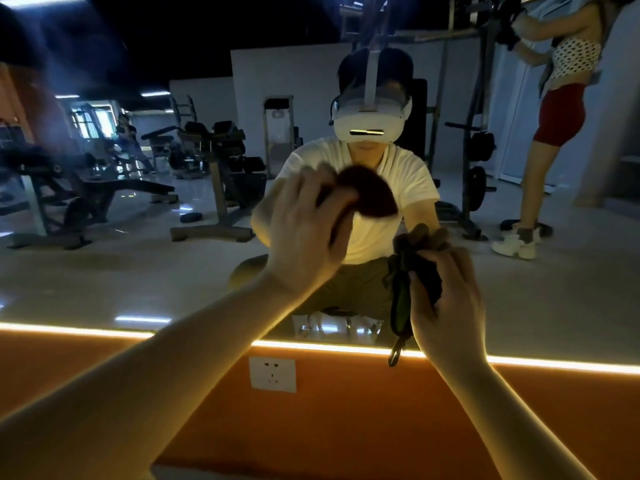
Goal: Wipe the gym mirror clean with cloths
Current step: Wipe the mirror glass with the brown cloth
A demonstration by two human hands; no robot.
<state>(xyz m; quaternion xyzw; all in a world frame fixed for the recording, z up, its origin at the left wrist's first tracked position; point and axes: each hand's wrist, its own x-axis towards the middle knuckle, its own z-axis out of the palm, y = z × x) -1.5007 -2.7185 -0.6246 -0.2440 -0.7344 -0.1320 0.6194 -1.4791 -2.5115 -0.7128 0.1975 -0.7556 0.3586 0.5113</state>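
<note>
— Beyond the left hand (pixel 304 233), what can you make out?

— 1 brown cloth (pixel 370 192), up against the mirror (pixel 138 271). It sticks out up and to the right of the knuckles. Hand and cloth are both blurred, so the weave and edges are lost.

— Is the hand gripping it?

— Yes, the fingers curl round its near end, with the back of the hand toward the camera. The hand covers the spot where cloth meets glass, so I cannot tell how flat it lies.

— Which way does it run?

— Its long axis slants from upper left to lower right, and the narrow tip points down and right, away from the hand.

— And the right hand (pixel 450 306)?

— Lower and to the right, clenched round a dark cloth (pixel 420 271) bunched on its thumb side. The palm hides much of the bundle.

— How does that cloth lie?

— Upright. A green-edged tail hangs straight down below the hand, across the light strip (pixel 69 330), ending over the orange wall (pixel 346 427). Its tip is too thin and dark to read.

— Anything below the hands?

— 1 white socket (pixel 273 374) on the wall, below the left wrist. Both forearms are cut off by the bottom edge.
</note>
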